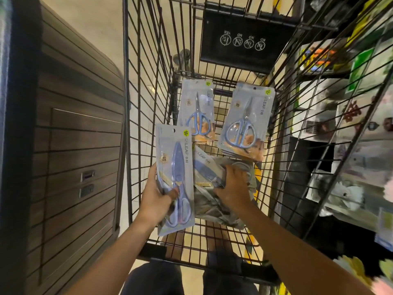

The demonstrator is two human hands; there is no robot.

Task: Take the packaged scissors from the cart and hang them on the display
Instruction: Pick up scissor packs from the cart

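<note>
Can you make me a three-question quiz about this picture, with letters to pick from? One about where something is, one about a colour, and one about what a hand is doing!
1. Where is the pack of slim blue scissors with a blade cover?
A. In the left hand
B. Hanging on the display
C. On the floor

2. What colour are the handles of the two packaged round-handled scissors at the far end of the black wire cart?
A. Red
B. Light blue
C. Black

3. What is the right hand doing?
A. Pointing at the ceiling
B. Hanging empty outside the cart
C. Taking a grip on packs low in the cart

Answers: 1 A, the left hand has its thumb across that pack. 2 B, both pairs show light blue loops. 3 C, its fingers curl over the pile of packs.
</note>
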